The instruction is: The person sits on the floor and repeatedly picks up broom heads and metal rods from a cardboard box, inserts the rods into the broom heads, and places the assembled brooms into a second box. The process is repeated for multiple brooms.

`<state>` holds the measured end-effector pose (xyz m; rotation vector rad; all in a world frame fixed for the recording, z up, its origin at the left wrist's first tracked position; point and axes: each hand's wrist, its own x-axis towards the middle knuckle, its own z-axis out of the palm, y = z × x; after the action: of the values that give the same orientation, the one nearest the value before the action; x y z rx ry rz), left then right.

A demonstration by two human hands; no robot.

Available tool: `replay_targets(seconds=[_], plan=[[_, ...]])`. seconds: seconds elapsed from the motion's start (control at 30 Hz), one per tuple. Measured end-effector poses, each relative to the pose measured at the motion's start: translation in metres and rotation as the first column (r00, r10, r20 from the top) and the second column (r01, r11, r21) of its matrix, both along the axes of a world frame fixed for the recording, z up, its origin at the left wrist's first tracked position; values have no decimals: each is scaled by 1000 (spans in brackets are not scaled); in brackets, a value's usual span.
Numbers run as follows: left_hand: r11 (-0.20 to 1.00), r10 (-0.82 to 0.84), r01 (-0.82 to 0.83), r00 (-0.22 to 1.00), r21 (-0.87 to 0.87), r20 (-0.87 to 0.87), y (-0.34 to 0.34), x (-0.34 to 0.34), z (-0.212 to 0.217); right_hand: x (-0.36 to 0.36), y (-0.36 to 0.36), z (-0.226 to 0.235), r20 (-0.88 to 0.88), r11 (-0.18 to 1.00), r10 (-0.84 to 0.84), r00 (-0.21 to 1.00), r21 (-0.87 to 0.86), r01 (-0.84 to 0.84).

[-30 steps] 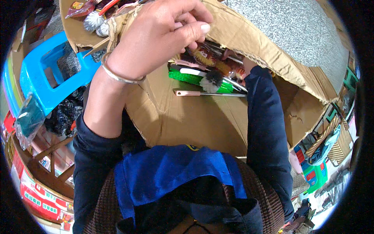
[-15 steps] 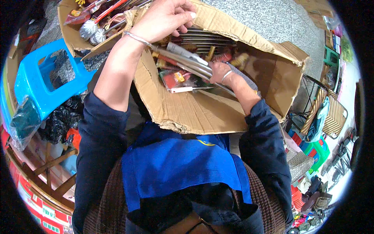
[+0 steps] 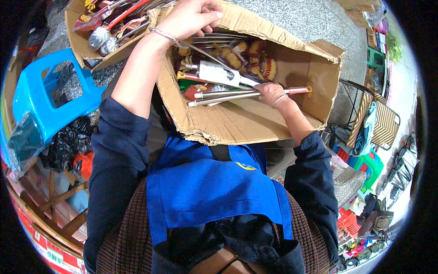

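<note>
Inside open brown cardboard box [image 3: 237, 123]: right hand [image 3: 270, 93] clamped on long metal-handled brushes [image 3: 223, 97]; left hand [image 3: 189, 18] fingers curled over box rim.

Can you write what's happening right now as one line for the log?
left hand: holds flap of cardboard box | right hand: inside box, grips metal-handled brushes | blue stool: at person's left

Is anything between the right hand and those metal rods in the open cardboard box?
Nothing visible: the right hand already rests on the metal rods inside the cardboard box. The left hand is up at the box's far flap, apart from the rods.
</note>
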<state>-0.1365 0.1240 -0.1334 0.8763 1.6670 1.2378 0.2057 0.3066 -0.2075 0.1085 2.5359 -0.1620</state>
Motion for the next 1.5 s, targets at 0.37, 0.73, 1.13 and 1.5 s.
replay_targets(seconds=[0.37, 0.73, 1.13, 1.5], plan=[[999, -24, 24, 1000, 36, 15, 0, 0, 0, -16, -19, 113, -125, 921, -379, 917, 47, 387], [993, -106, 106, 994, 44, -9, -3, 0, 0, 19, -39, 144, -414, 756, -579, 703, 51, 653], [989, -146, 146, 989, 23, -15, -5, 1, -2, 88, -36, 127, -557, 672, -548, 624, 152, 725], [719, -695, 500, 513, -483, -504, 15, 76, 7, 97, -39, 123, -773, 713, -442, 454, 3, 701]])
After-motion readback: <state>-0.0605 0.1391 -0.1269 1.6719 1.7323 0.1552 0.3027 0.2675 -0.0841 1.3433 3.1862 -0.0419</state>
